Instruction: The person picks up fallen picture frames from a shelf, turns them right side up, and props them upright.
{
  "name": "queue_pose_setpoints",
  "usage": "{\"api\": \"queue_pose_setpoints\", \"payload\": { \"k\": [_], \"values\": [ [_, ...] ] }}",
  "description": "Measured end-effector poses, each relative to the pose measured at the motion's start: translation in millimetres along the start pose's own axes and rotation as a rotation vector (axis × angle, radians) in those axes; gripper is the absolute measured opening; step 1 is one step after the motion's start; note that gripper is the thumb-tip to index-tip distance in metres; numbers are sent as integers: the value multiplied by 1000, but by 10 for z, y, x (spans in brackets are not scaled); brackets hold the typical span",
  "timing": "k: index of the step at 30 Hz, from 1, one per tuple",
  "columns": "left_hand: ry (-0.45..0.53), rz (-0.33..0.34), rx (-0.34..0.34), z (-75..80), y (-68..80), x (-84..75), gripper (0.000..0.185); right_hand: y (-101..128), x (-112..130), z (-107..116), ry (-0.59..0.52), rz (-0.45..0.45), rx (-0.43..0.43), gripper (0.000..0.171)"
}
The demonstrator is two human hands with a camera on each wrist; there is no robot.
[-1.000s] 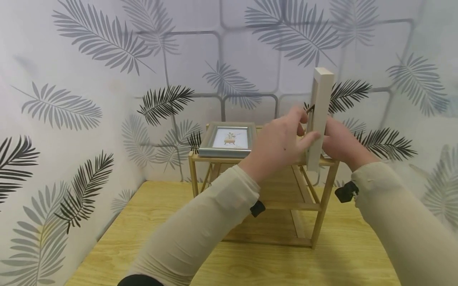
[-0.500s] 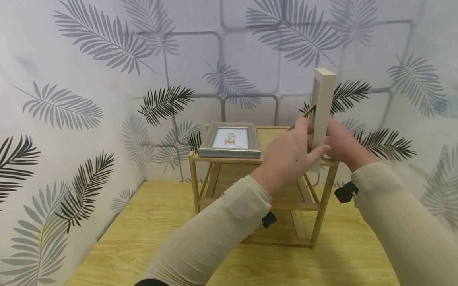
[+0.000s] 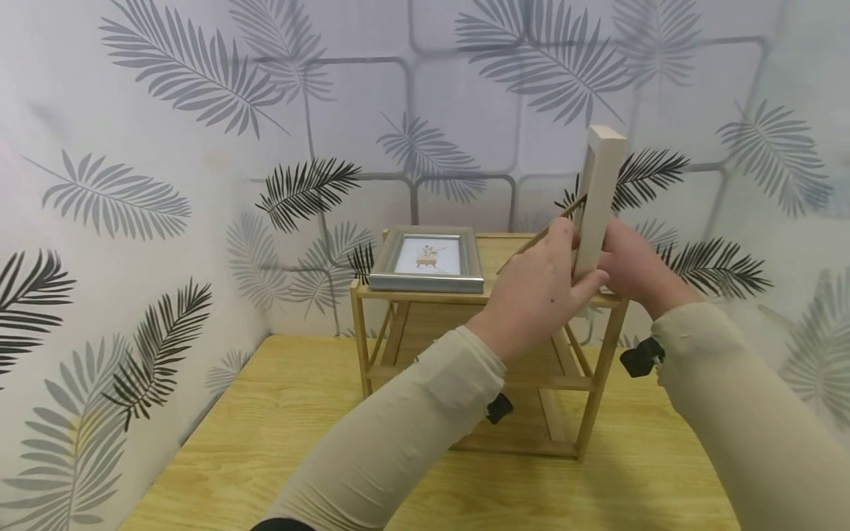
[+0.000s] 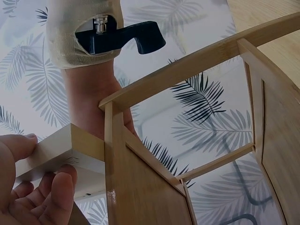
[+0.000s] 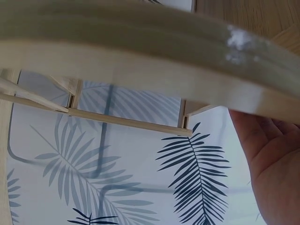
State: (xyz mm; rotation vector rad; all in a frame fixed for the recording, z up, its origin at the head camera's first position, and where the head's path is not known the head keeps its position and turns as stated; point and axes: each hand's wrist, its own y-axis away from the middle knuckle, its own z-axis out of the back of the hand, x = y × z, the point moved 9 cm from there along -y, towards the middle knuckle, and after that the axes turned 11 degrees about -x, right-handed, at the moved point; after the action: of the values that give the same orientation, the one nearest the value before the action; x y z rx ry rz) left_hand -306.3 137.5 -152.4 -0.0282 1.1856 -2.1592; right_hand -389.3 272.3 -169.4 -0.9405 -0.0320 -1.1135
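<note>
Both hands clamp the white frame point(image 3: 598, 206) upright between them: left grip point(image 3: 538, 291) pinches its lower near edge, right grip point(image 3: 634, 269) curls behind it, above the wooden shelf point(image 3: 600, 369) top's right end.

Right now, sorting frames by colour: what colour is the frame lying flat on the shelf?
Silver-grey frame, clearest in the head view.

cream picture frame point(image 3: 600, 199), upright, atop shelf point(image 3: 505, 295)

A pale wooden edge point(image 5: 140, 51) fills the view from nine to three o'clock, blurred by closeness. At five o'clock lies a hand point(image 5: 274, 164), touching it. Thin wooden rails point(image 5: 126, 121) cross leaf-patterned wallpaper point(image 5: 93, 178) below.
</note>
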Motion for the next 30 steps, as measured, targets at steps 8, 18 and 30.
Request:
{"api": "queue_pose_setpoints", "payload": {
  "k": [8, 18, 30],
  "values": [
    [30, 20, 23, 21, 27, 70, 43, 45, -59, -40, -74, -83, 8, 47],
    [22, 40, 44, 77, 7, 224, 44, 66, -122, -8, -49, -126, 0, 47],
    [78, 134, 142, 121, -23, 379, 48, 89, -190, 3, -81, -182, 28, 52]
  ]
}}
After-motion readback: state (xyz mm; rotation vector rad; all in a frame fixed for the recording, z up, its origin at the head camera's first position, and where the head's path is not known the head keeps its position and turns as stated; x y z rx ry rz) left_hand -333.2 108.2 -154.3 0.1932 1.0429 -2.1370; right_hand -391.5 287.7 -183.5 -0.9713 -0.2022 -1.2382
